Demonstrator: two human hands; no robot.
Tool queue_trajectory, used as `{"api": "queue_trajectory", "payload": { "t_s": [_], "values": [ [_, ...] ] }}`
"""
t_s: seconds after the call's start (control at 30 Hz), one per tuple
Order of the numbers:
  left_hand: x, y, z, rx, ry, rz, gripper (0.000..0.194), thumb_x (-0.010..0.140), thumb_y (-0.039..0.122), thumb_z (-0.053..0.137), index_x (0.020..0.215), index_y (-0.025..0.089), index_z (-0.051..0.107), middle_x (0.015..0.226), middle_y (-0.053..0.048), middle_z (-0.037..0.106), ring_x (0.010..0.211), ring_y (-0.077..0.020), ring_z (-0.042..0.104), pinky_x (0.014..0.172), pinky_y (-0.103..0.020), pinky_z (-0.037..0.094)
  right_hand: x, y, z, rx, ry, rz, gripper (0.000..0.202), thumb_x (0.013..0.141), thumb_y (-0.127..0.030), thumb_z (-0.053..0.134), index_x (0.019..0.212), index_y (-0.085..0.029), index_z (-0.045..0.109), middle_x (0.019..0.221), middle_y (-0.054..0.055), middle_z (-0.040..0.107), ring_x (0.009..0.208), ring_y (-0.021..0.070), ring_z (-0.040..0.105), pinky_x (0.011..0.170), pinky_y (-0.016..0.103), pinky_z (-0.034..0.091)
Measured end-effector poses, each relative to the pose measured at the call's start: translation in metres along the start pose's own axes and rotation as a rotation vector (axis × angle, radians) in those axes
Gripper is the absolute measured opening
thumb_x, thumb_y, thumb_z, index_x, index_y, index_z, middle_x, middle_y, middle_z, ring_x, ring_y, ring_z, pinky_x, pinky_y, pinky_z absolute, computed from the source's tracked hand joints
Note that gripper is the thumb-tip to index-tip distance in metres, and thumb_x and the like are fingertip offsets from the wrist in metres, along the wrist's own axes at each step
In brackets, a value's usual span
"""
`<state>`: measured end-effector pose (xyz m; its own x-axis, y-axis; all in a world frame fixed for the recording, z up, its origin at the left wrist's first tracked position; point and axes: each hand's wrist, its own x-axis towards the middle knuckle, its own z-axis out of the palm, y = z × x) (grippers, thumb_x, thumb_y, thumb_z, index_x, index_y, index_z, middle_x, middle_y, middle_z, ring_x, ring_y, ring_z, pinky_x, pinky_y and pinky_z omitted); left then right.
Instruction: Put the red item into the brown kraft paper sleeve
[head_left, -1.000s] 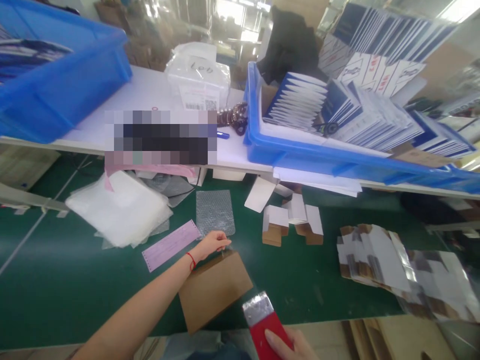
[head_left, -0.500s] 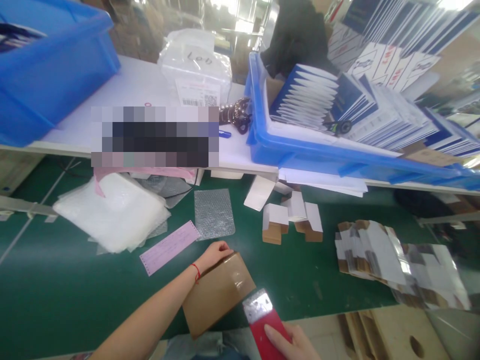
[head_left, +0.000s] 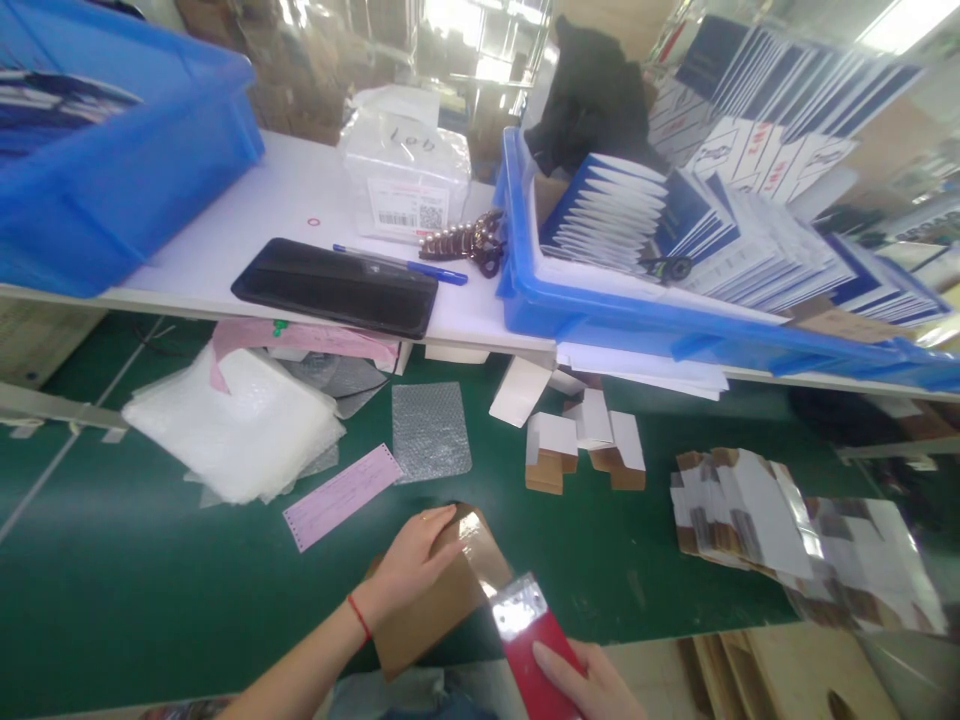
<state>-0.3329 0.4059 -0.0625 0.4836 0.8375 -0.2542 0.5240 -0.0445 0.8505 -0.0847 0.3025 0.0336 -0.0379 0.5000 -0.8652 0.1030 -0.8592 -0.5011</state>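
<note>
A flat brown cardboard box (head_left: pixel 442 605) lies on the green mat near the front edge, with a strip of clear tape across its top. My left hand (head_left: pixel 411 560) rests palm down on the box, fingers pressed on its far edge; a red string circles the wrist. My right hand (head_left: pixel 592 685) at the bottom edge grips a red tape dispenser (head_left: pixel 534 645), whose metal blade sits against the box's right corner where the tape runs.
On the mat: a bubble-wrap pouch (head_left: pixel 430 430), pink slip (head_left: pixel 341 495), plastic bags (head_left: pixel 236 420), small folded boxes (head_left: pixel 585 450), flattened cartons (head_left: pixel 795 530). The white shelf (head_left: pixel 262 200) above holds a black phone, a pen, a labelled bag and two blue bins (head_left: pixel 645 310).
My left hand slid from the box's far corner onto its top and now presses flat. The dispenser moved slightly toward the box, laying tape across it.
</note>
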Motion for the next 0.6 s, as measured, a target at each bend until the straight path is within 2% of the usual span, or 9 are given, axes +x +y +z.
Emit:
{"api": "queue_trajectory", "payload": {
  "t_s": [0.1,0.13,0.17,0.23,0.33,0.43,0.5,0.6],
  "values": [
    [-0.027,0.004,0.031,0.276,0.060,0.053,0.127,0.064,0.075,0.075,0.159,0.012,0.018,0.164,-0.023,0.029,0.150,-0.0418,0.030,0.123,-0.065,0.027,-0.003,0.003,0.000,0.053,0.014,-0.020,0.075,0.054,-0.085,0.075,0.078,-0.014,0.071,0.069,0.007,0.069,0.059,0.0198,0.061,0.058,0.030,0.043],
    [-0.032,0.005,0.042,0.362,0.074,0.068,0.144,0.053,0.074,0.081,0.160,0.010,0.009,0.165,-0.025,0.022,0.152,-0.0451,0.023,0.123,-0.067,0.024,-0.005,0.003,0.000,0.062,0.024,-0.028,0.073,0.055,-0.084,0.076,0.076,-0.014,0.070,0.067,0.006,0.068,0.059,0.0193,0.060,0.058,0.029,0.043],
    [-0.035,0.005,0.053,0.441,0.098,0.072,0.153,0.047,0.070,0.085,0.160,0.009,0.002,0.166,-0.026,0.016,0.153,-0.0469,0.018,0.123,-0.069,0.021,-0.008,0.003,0.001,0.068,0.037,-0.031,0.071,0.056,-0.083,0.076,0.075,-0.015,0.069,0.067,0.006,0.067,0.059,0.0190,0.060,0.058,0.029,0.043],
    [-0.036,0.006,0.068,0.565,0.178,0.051,0.146,0.056,0.058,0.086,0.159,0.008,-0.005,0.167,-0.026,0.013,0.155,-0.0451,0.014,0.123,-0.068,0.016,-0.013,0.001,0.003,0.073,0.052,-0.015,0.068,0.059,-0.081,0.077,0.076,-0.015,0.068,0.066,0.005,0.066,0.059,0.0184,0.060,0.058,0.028,0.042],
    [-0.033,0.005,0.074,0.624,0.243,0.046,0.116,0.075,0.042,0.075,0.160,0.014,0.001,0.168,-0.021,0.014,0.156,-0.0372,0.017,0.123,-0.060,0.020,-0.019,0.001,0.006,0.096,0.041,0.015,0.066,0.061,-0.077,0.078,0.079,-0.015,0.068,0.067,0.003,0.066,0.061,0.0173,0.061,0.059,0.026,0.042],
    [-0.033,0.006,0.067,0.605,0.218,0.094,0.104,0.077,0.044,0.074,0.160,0.025,0.015,0.170,-0.012,0.014,0.156,-0.0367,0.014,0.120,-0.056,0.025,-0.020,0.010,0.006,0.129,0.025,0.022,0.066,0.059,-0.077,0.080,0.079,-0.015,0.068,0.067,0.003,0.067,0.061,0.0165,0.061,0.059,0.025,0.042],
    [-0.034,0.010,0.063,0.613,0.181,0.124,0.103,0.076,0.042,0.074,0.160,0.028,0.017,0.170,-0.006,0.016,0.156,-0.0369,0.012,0.118,-0.058,0.025,-0.019,0.021,0.004,0.137,0.019,0.017,0.065,0.058,-0.076,0.080,0.078,-0.015,0.068,0.067,0.003,0.067,0.060,0.0164,0.061,0.058,0.025,0.042],
    [-0.035,0.017,0.063,0.640,0.135,0.145,0.102,0.076,0.038,0.073,0.160,0.031,0.015,0.169,-0.002,0.016,0.156,-0.0353,0.012,0.116,-0.062,0.024,-0.016,0.042,-0.003,0.153,0.012,0.012,0.063,0.057,-0.075,0.081,0.075,-0.015,0.067,0.065,0.003,0.068,0.058,0.0162,0.061,0.058,0.026,0.042]
  ]
}}
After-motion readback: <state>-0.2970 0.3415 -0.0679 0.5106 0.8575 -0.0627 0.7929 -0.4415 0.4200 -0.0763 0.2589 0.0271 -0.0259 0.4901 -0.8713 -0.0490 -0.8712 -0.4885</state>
